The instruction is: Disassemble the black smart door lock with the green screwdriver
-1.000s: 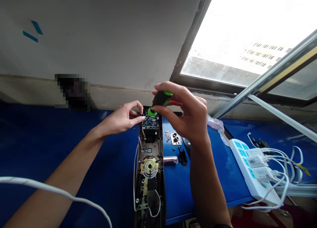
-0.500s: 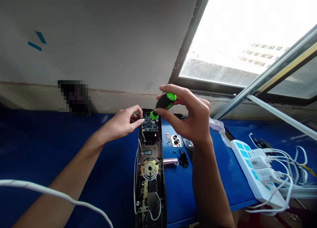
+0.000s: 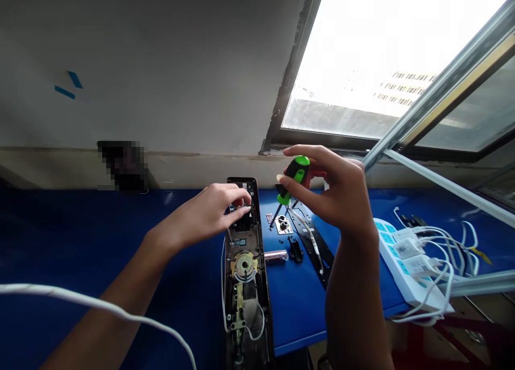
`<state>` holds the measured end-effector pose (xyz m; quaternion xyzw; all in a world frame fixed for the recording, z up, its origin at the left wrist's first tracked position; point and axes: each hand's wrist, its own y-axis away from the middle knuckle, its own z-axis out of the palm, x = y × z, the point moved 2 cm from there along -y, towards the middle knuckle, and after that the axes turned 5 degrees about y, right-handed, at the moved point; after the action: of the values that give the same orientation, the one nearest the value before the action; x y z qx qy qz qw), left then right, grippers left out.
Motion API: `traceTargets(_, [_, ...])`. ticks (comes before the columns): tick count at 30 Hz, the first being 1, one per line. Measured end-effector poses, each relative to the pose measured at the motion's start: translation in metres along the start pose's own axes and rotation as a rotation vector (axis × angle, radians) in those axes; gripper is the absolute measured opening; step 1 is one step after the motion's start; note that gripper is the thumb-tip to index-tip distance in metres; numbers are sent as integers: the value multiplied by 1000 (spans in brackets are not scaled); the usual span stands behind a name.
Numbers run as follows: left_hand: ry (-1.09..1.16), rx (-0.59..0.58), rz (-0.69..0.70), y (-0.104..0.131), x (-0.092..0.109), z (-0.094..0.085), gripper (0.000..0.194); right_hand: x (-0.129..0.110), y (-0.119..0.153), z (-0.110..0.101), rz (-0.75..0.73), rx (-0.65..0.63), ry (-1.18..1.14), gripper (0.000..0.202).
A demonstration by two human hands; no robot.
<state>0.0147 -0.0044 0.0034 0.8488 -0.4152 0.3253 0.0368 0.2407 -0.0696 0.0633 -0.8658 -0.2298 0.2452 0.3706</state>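
A long dark lock housing (image 3: 263, 284) lies open-side up, showing a round metal spindle part (image 3: 244, 264) and wires. My left hand (image 3: 217, 209) reaches over its far end, thumb and fingers closed at the blue circuit board (image 3: 236, 205), which is mostly hidden behind them. In my right hand (image 3: 333, 187) is a green and black screwdriver (image 3: 296, 174), pointing down and left. Its tip is close to small screws (image 3: 271, 228) on the blue table, beside a square metal plate (image 3: 284, 225) with a round black centre.
Right of the housing lie a pink cylinder (image 3: 276, 256), a black bracket (image 3: 296, 250) and a long black panel (image 3: 316, 246) with a white-wrapped cable. A white power strip (image 3: 396, 263) with plugged-in chargers stands at the right. A white cable (image 3: 120, 324) crosses the lower left.
My right hand has carried the screwdriver from above the circuit board to the right, over the small screws. My left hand has shifted right across the board. The view has turned slightly.
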Motion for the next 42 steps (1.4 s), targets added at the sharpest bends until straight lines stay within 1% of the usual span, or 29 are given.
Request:
traceTargets(3, [6, -16, 35, 0, 8, 5, 26, 1, 12, -7, 29, -23, 50, 33])
traceTargets(6, [1, -52, 77, -2, 15, 13, 26, 3, 30, -8, 97, -40, 56, 32])
traceTargets(9, [-2, -100, 121, -4, 23, 23, 25, 5, 52, 0, 183, -88, 45, 30])
traceTargets(12, [-18, -133, 166, -4, 31, 32, 24, 5, 75, 11, 302, -180, 55, 27])
traceTargets(16, [-54, -166, 218, -3, 37, 42, 22, -1, 103, 20, 394, -221, 104, 18])
traceTargets(18, [-71, -181, 230, -4, 39, 46, 22, -3, 115, 22, 452, -265, 142, 17])
traceTargets(21, [-95, -197, 241, -5, 39, 50, 23, -5, 133, 29, 546, -369, 179, 18])
traceTargets(25, [-97, -186, 275, -5, 36, 54, 22, -4, 154, 46, 617, -491, 174, 16])
traceTargets(29, [-106, -185, 266, -5, 35, 55, 20, -2, 166, 63, 641, -528, 170, 14])
traceTargets(32, [-112, -181, 263, -4, 36, 54, 19, -2, 171, 70, 642, -540, 171, 18])
traceTargets(37, [-109, -187, 261, -4, 37, 53, 20, -1, 174, 74, 623, -580, 160, 20])
traceTargets(42, [-107, -195, 267, -5, 34, 57, 22, 1, 176, 76, 618, -611, 160, 21])
